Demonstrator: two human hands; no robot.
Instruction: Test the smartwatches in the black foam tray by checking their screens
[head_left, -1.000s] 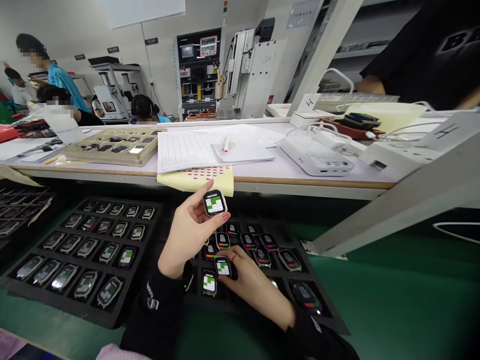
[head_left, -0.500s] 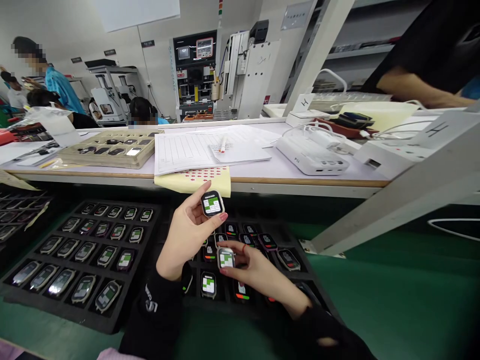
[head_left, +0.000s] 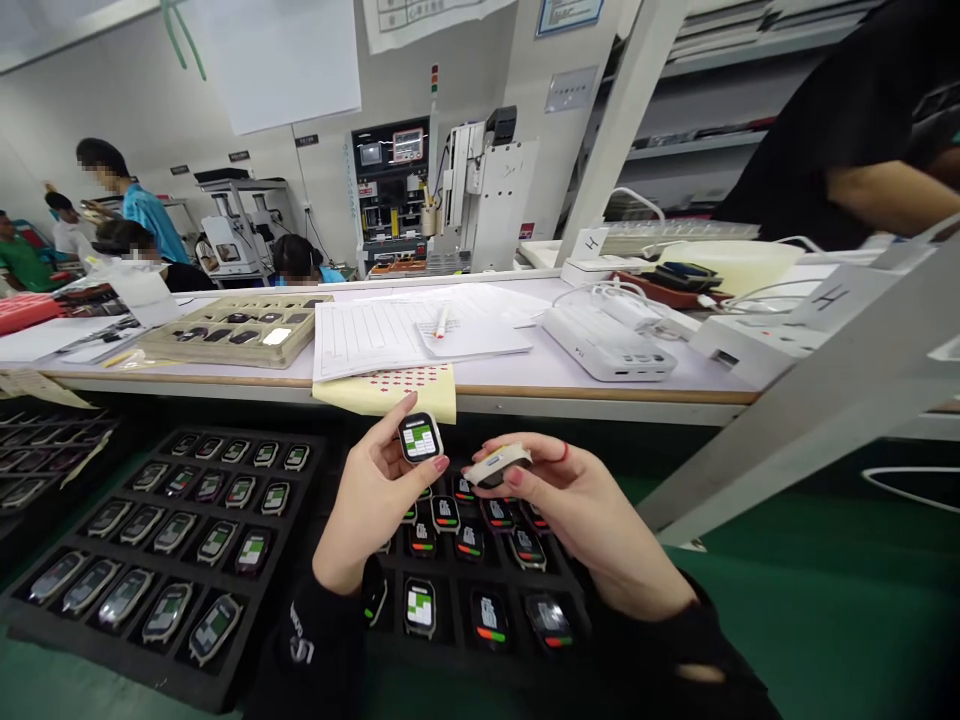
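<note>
Right hand [head_left: 589, 510]: since the earlier frame it has moved away from the left hand [head_left: 367, 505] and has turned its watch, so that now the edge is seen instead of the lit screen.
Tilted watch [head_left: 496, 465]: it is gripped between thumb and fingers of the right hand, above the tray, with the pale side of its case toward the camera; its screen cannot be read from this angle.
Upright watch [head_left: 420, 438]: the left hand grips it by its edges, with the green and white screen facing the camera.
Black tray [head_left: 453, 600]: it lies below both hands and carries more watches in its slots; one lit watch [head_left: 419, 607] in the near row shows green and white, and the dark watch [head_left: 489, 618] beside it shows a red and green bar.
Left tray [head_left: 120, 652]: it stands beside the black tray, with rows of watches.
Shelf edge [head_left: 600, 408]: a yellow sheet [head_left: 390, 392] with red arrows hangs over it, just behind the upright watch.
</note>
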